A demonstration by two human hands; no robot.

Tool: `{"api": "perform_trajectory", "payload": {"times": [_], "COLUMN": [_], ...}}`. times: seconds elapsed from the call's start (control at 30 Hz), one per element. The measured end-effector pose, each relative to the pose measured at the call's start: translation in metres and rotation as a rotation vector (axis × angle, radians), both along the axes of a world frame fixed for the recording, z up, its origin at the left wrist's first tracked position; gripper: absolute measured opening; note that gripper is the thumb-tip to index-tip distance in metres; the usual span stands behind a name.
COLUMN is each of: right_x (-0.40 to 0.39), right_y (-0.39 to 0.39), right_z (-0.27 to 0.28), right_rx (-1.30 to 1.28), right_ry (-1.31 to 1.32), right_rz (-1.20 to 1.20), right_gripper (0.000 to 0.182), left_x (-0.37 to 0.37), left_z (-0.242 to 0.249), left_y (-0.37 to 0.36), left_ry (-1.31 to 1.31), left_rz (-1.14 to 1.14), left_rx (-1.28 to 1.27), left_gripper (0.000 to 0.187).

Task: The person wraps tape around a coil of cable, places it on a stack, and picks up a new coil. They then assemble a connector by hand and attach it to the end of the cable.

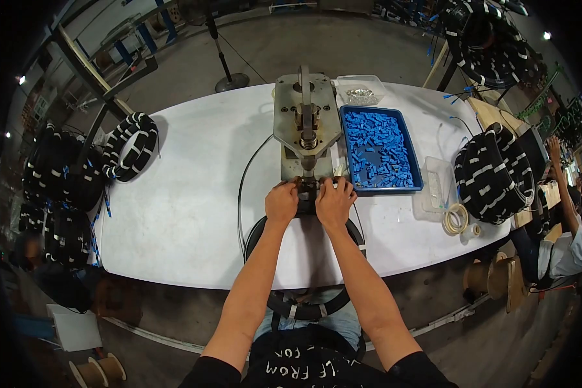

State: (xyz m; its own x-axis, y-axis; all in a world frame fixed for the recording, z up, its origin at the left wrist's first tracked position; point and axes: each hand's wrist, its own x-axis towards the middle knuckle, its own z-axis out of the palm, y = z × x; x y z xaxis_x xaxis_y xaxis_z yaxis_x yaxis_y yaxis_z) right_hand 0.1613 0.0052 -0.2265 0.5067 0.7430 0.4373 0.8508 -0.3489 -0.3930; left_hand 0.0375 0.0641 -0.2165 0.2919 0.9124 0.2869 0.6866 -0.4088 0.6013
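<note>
Black shirt, hands at press

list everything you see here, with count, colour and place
table: 1, white, centre
metal press: 1, grey, mid-table
tray: 1, blue, right of press
small pieces: too many to count, blue, in tray
clear containers: 2, behind tray and right of it
rolls: 2, off-white, table's right side
banded coils: several, black and white, table's left and right, racks, person's lap
stand base: 1, dark, floor behind table
wooden spools: at least 2, brown, floor
other person: at least 1, white top, right edge
left hand: 1, bare, fingers at press
right hand: 1, bare, fingers at press
</note>
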Motion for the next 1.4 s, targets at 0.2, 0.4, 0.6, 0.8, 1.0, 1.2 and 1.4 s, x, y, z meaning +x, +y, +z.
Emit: {"api": "perform_trajectory", "payload": {"times": [0.2,0.4,0.6,0.8,1.0,1.2,1.4], "right_x": [0.0,0.001,0.0,0.0,0.0,0.0,0.0], "right_y": [-0.001,-0.002,-0.001,-0.002,-0.002,-0.002,-0.002], "right_z": [-0.001,0.0,0.0,-0.001,-0.001,-0.001,-0.003], "right_rx": [0.011,0.018,0.021,0.011,0.029,0.006,-0.015], "right_ry": [-0.022,-0.027,-0.017,-0.022,-0.013,-0.003,-0.006], "right_rz": [0.011,0.012,0.012,0.01,0.012,0.012,0.013], "right_gripper": [0.011,0.011,0.012,0.012,0.011,0.013,0.014], "left_x": [0.001,0.0,-0.001,-0.001,-0.002,-0.001,-0.002], "left_z": [-0.006,-0.011,-0.007,-0.007,-0.006,-0.011,-0.011], "left_y": [0.002,0.003,0.002,0.001,0.001,0.002,0.001], "left_ry": [0.014,0.017,0.038,-0.029,0.033,0.022,0.004], "left_rz": [0.03,0.011,0.011,0.022,0.004,0.022,0.021], "left_rx": [0.038,0.057,-0.011,0.0,-0.001,0.034,0.062], "left_gripper": [0.018,0.018,0.018,0.018,0.018,0.018,0.018]}}
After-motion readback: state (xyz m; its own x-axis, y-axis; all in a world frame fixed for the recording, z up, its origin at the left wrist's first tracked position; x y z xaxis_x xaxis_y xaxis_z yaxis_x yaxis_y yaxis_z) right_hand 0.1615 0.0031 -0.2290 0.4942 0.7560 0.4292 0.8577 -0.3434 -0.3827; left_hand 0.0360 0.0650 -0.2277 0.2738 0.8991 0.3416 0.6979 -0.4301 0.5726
